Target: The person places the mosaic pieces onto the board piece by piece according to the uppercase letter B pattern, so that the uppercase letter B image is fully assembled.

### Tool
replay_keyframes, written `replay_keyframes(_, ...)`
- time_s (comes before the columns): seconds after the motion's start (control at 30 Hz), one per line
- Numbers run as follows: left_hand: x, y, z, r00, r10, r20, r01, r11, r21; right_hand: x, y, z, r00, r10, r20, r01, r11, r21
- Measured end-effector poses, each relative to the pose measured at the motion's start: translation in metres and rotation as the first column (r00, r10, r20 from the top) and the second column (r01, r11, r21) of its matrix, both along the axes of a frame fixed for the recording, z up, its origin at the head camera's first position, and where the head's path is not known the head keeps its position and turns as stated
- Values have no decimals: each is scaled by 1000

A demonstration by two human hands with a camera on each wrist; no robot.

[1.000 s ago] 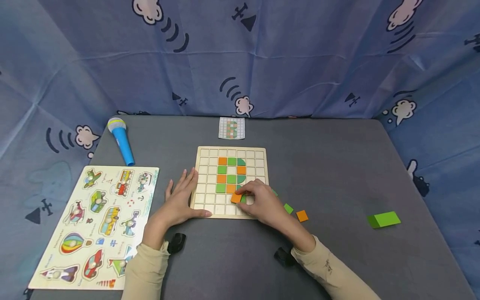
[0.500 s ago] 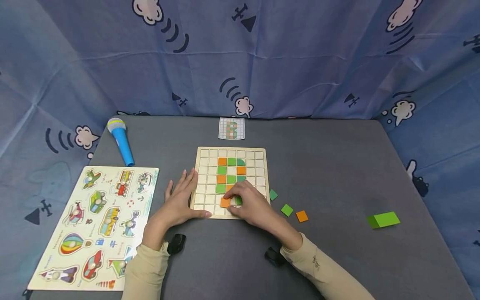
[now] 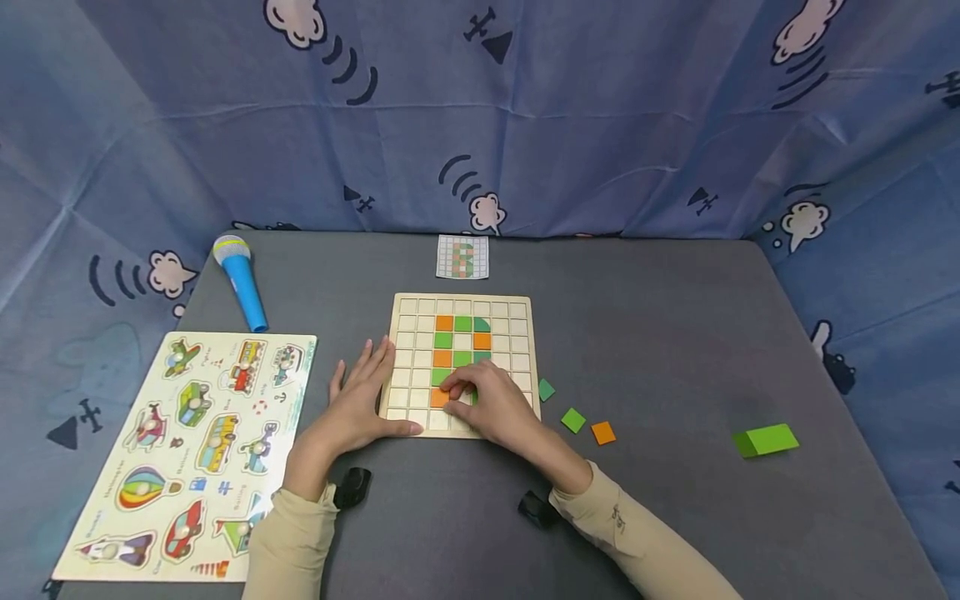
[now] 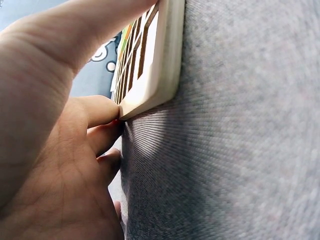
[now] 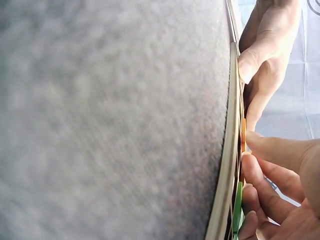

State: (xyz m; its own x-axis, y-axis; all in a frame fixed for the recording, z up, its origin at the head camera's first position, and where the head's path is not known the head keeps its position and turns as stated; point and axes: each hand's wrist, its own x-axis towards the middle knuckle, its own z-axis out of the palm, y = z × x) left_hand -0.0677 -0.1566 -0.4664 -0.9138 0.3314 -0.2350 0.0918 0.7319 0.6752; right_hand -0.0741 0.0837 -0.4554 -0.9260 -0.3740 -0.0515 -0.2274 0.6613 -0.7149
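A light wooden grid board (image 3: 405,323) lies on the table, with orange, green and teal tiles set in its middle columns. My left hand (image 3: 360,400) rests at its near left corner, fingers spread along the left side and thumb on the front edge. In the left wrist view the fingertips touch the board's edge (image 4: 167,65). My right hand (image 3: 497,403) is over the lower part of the board, thumb and fingertips pinching an orange square tile (image 3: 438,398) at its right edge. It sits below a green tile (image 3: 439,377) in the left column. The right hand hides several neighbouring cells.
Right of the board lie a teal piece (image 3: 546,389), a green tile (image 3: 573,420) and an orange tile (image 3: 603,432). Behind it is a patterned card (image 3: 462,257). A vehicle puzzle board (image 3: 187,454) and blue microphone (image 3: 243,283) lie left; a green block (image 3: 767,440) sits far right.
My right hand has carried the orange tile leftward across the board to the left column of the pattern, uncovering the teal piece at the right. My left hand has stayed in place.
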Motion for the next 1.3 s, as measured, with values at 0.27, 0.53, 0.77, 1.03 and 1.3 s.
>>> replay_keyframes(0.27, 0, -1, -1, 1000, 3, 1, -3, 1000, 1, 4, 21, 1, 998, 52, -35, -53, 998, -26)
replay_keyframes(0.53, 0, -1, -2, 1000, 4, 4, -4, 1000, 6, 1, 70, -3, 999, 15, -31, -15, 1000, -14)
replay_keyframes(0.77, 0, 0, -2, 1000, 1, 1, -1, 1000, 10, -4, 115, -2, 998, 33, 46, -32, 999, -20)
replay_keyframes(1.03, 1, 0, 0, 1000, 1, 7, -1, 1000, 7, -5, 134, 0, 998, 44, 39, -43, 999, -12)
replay_keyframes(1.3, 0, 0, 0, 1000, 0, 15, 0, 1000, -3, 0, 134, 2, 998, 0, 59, -1, 1000, 9)
